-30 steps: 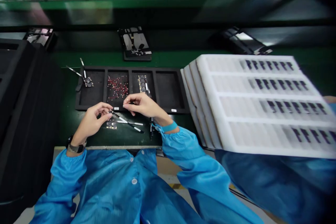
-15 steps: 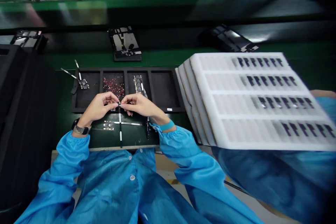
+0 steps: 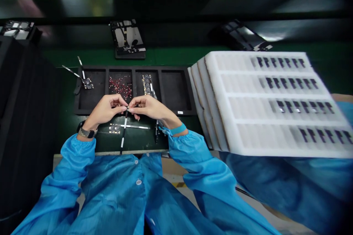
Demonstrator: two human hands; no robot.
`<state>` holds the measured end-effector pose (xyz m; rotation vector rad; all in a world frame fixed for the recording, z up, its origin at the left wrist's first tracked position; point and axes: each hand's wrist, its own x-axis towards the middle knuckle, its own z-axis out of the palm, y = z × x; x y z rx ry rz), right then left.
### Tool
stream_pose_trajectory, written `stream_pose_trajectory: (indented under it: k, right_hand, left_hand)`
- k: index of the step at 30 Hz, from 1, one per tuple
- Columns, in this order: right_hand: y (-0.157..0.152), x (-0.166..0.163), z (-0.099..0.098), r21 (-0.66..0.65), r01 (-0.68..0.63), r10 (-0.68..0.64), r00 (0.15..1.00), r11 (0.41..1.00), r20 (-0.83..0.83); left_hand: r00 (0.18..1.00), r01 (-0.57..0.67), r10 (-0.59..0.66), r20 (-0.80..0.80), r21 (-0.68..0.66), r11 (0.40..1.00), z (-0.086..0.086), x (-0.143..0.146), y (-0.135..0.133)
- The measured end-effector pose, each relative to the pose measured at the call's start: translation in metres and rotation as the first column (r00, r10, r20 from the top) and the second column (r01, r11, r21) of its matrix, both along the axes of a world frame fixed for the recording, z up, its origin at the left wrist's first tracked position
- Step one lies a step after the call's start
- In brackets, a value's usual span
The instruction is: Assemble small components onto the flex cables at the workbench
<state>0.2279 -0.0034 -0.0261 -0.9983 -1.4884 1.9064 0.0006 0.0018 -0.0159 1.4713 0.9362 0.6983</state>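
My left hand (image 3: 106,109) and my right hand (image 3: 151,110) meet fingertip to fingertip over the front of a black compartment tray (image 3: 134,93). Both pinch the upper end of a thin black-and-white flex cable (image 3: 123,137), whose strip slants down to the bench edge. The small part at its tip is mostly hidden by my fingers. Beneath the strip lies a small circuit board piece (image 3: 114,129) with a pale strip (image 3: 138,127) stretching to the right. Tiny red-wired parts (image 3: 121,86) fill one compartment; circuit boards (image 3: 146,83) lie in another.
White foam trays (image 3: 239,121) with rows of dark parts are stacked at right, near a co-worker's blue sleeve (image 3: 346,112). A tall black stack (image 3: 24,117) stands at left. Boards with strips (image 3: 87,83) rest in the left compartment. Flat dark units (image 3: 128,38) sit behind.
The flex cable's lower end has swung to the left, so it now slants. My hands stay pinched together. The whole view has shifted slightly.
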Motion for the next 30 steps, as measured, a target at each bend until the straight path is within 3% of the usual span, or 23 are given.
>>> stream_pose_trajectory:
  k: [9, 17, 24, 26, 30]
  right_hand:
    - [-0.001, -0.002, -0.003, 0.001, 0.022, -0.022, 1.0, 1.0, -0.001]
    - [0.0, -0.009, -0.007, 0.005, 0.143, -0.141, 0.981, 0.99, -0.136]
    - [0.006, 0.002, -0.005, 0.247, 0.423, -0.434, 0.901, 0.872, -0.011]
    - [0.007, 0.008, 0.003, 0.368, 0.4, -0.455, 0.887, 0.839, 0.073]
    - [0.013, 0.002, 0.015, 0.567, 0.09, -0.284, 0.922, 0.818, 0.263]
  left_hand:
    - [0.998, -0.007, 0.012, 0.054, -0.081, 0.997, -0.005, 0.0, -0.001]
    - [0.985, -0.077, 0.094, 0.147, -0.111, 0.991, 0.0, -0.006, -0.001]
    - [0.925, -0.229, 0.253, 0.285, -0.114, 0.967, 0.009, -0.03, 0.004]
    - [0.862, -0.309, 0.344, 0.372, -0.152, 0.939, 0.011, -0.043, 0.008]
    - [0.677, -0.473, 0.522, 0.519, -0.237, 0.849, 0.011, -0.068, 0.017]
